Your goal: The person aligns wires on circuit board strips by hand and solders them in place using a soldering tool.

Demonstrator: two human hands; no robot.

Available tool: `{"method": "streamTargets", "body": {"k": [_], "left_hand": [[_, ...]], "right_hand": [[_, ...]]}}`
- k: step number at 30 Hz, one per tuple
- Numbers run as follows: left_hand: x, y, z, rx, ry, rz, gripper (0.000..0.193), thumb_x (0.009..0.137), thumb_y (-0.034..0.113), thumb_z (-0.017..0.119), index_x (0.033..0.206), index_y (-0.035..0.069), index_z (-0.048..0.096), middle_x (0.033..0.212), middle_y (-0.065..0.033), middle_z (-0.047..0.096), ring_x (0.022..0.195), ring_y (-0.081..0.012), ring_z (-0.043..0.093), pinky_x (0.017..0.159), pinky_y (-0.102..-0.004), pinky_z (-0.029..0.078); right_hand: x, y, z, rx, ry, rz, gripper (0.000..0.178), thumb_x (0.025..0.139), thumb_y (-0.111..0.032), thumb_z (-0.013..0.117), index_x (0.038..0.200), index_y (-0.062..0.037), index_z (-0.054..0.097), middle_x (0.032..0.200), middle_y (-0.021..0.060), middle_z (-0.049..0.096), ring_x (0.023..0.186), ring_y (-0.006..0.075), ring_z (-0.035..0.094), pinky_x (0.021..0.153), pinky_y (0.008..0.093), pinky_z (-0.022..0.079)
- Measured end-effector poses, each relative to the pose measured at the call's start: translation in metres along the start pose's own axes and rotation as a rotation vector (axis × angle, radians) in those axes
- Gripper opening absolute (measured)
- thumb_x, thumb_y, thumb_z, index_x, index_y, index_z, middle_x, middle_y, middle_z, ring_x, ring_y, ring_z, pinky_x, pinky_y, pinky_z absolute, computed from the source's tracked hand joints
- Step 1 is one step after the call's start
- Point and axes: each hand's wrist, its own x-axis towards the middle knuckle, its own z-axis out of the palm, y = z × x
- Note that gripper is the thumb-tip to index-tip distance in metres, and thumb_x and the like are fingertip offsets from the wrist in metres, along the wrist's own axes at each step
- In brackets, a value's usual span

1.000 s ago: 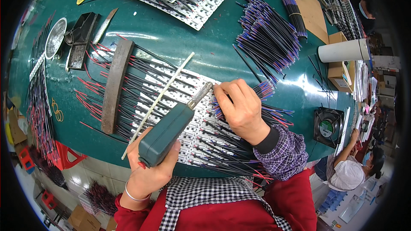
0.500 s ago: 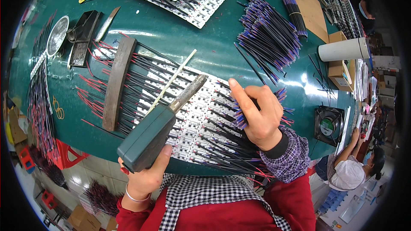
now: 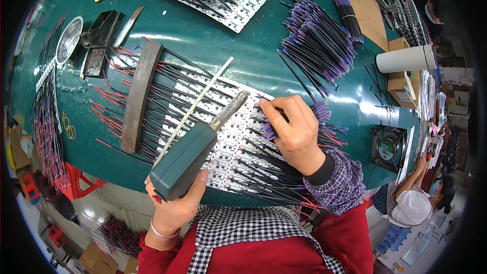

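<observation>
Okay, head view: left hand (image 3: 177, 212) closed round the green soldering gun (image 3: 185, 160), metal tip near the white board's (image 3: 223, 167) far edge. Right hand (image 3: 295, 134) curled at that edge, thumb and index nearly together, probably on 1 wire end; too small to confirm. Board lies flat on the green table (image 3: 218, 40), 1 dark bar (image 3: 142, 99) across its left wires (image 3: 170, 96).

Bright light throws white glare on the glossy dark-green tabletop (image 3: 264, 73), its edge bowed by fisheye distortion; black fills the corners
</observation>
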Motion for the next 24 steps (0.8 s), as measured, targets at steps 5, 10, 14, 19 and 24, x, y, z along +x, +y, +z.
{"method": "streamTargets", "body": {"k": [5, 10, 14, 19, 24], "left_hand": [[0.0001, -0.0043, 0.0020, 0.284, -0.055, 0.244, 0.023, 0.072, 0.005, 0.083, 0.093, 0.004, 0.075, 0.089, -0.0075, 0.071, 0.070, -0.0201, 0.067, 0.064, -0.0310, 0.050], [0.0006, 0.0003, 0.0003, 0.155, -0.037, 0.117, 0.022, 0.073, 0.004, 0.082, 0.093, 0.004, 0.076, 0.089, -0.0078, 0.071, 0.069, -0.0198, 0.067, 0.064, -0.0306, 0.050], [-0.0005, 0.0042, 0.0015, -0.007, 0.005, -0.019, 0.019, 0.075, 0.002, 0.080, 0.093, 0.001, 0.074, 0.088, -0.0091, 0.073, 0.067, -0.0191, 0.068, 0.064, -0.0287, 0.053], [-0.0016, 0.0003, 0.0000, 0.025, -0.071, 0.059, 0.020, 0.076, 0.001, 0.080, 0.094, -0.002, 0.073, 0.089, -0.0098, 0.074, 0.070, -0.0190, 0.068, 0.067, -0.0285, 0.053], [-0.0035, -0.0006, 0.0037, 0.008, -0.036, 0.010, 0.020, 0.076, -0.001, 0.080, 0.095, -0.003, 0.072, 0.091, -0.0112, 0.073, 0.076, -0.0184, 0.069, 0.071, -0.0296, 0.054]], "right_hand": [[0.0015, -0.0033, 0.0012, 0.005, -0.038, 0.002, 0.035, 0.072, -0.003, 0.067, 0.106, 0.0031, 0.069, 0.092, 0.0081, 0.062, 0.080, 0.0238, 0.060, 0.065, 0.0340, 0.048], [0.0018, -0.0037, 0.0045, 0.024, -0.027, 0.008, 0.033, 0.072, -0.004, 0.067, 0.104, 0.0036, 0.069, 0.090, 0.0074, 0.062, 0.081, 0.0226, 0.060, 0.065, 0.0333, 0.048], [0.0010, -0.0031, 0.0044, 0.025, -0.034, -0.001, 0.031, 0.072, -0.004, 0.067, 0.102, 0.0034, 0.069, 0.090, 0.0072, 0.062, 0.082, 0.0220, 0.060, 0.065, 0.0330, 0.049], [0.0024, -0.0018, 0.0060, 0.024, -0.045, -0.024, 0.028, 0.071, -0.005, 0.066, 0.099, 0.0032, 0.068, 0.090, 0.0073, 0.061, 0.081, 0.0223, 0.059, 0.065, 0.0325, 0.049], [0.0021, -0.0026, 0.0088, 0.005, -0.043, -0.049, 0.029, 0.070, -0.006, 0.066, 0.098, 0.0036, 0.068, 0.089, 0.0073, 0.059, 0.080, 0.0223, 0.058, 0.064, 0.0321, 0.049]]}}
